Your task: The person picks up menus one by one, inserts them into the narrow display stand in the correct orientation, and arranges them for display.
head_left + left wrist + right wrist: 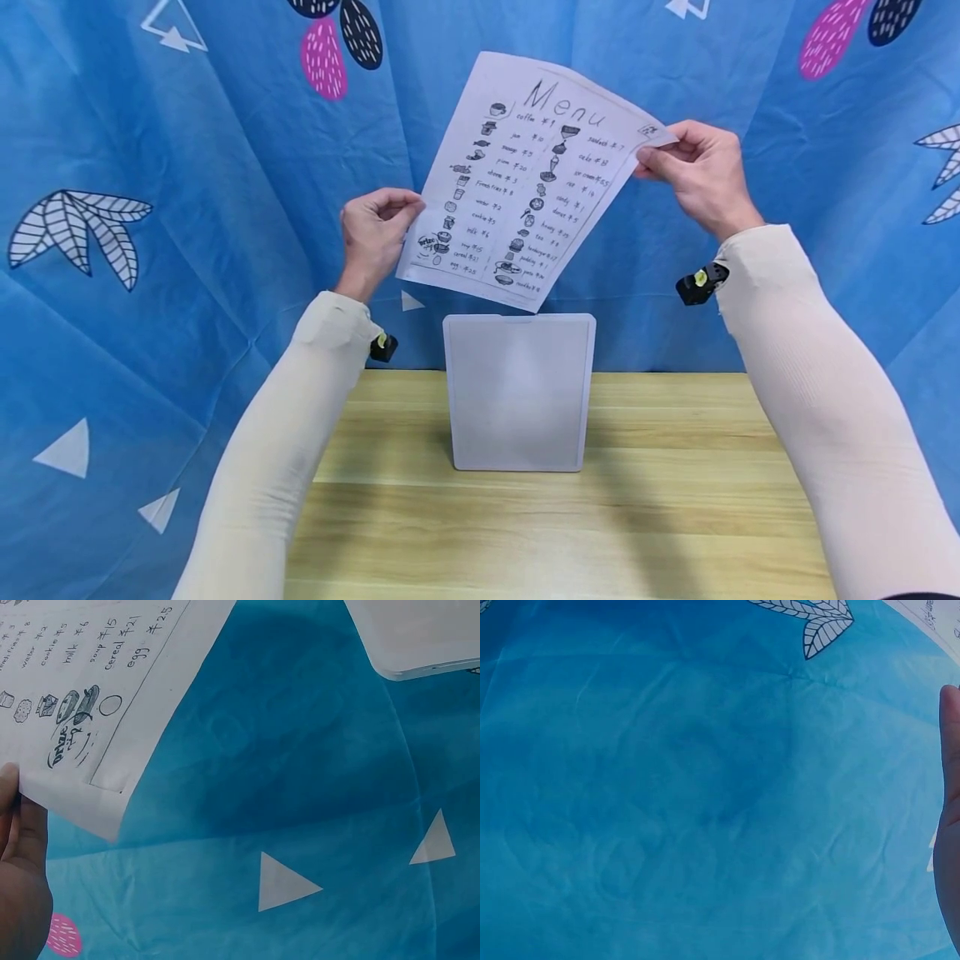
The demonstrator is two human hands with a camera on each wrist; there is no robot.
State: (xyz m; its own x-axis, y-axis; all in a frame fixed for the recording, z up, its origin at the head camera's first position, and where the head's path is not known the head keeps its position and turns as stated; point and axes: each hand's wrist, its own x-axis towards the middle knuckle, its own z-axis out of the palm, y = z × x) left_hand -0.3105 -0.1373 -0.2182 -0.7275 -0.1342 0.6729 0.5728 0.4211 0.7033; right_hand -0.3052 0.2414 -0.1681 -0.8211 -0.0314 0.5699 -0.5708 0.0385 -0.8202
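Note:
A white paper menu (517, 179), hand-drawn with small food pictures and prices, is held up tilted between the two hands in the head view. My left hand (375, 237) pinches its left edge near the lower corner. At the upper right corner, my right hand (701, 175) pinches the sheet between thumb and fingers. The left wrist view shows the menu's lower part (75, 742) beside the left hand (22, 862). In the right wrist view only a corner of the menu (937, 619) and part of the right hand (951, 787) show.
Below the menu, a white rectangular panel with a raised rim (517, 392) stands upright on the light wood table (675, 500). A blue patterned curtain (225, 125) hangs behind the table and along its left side.

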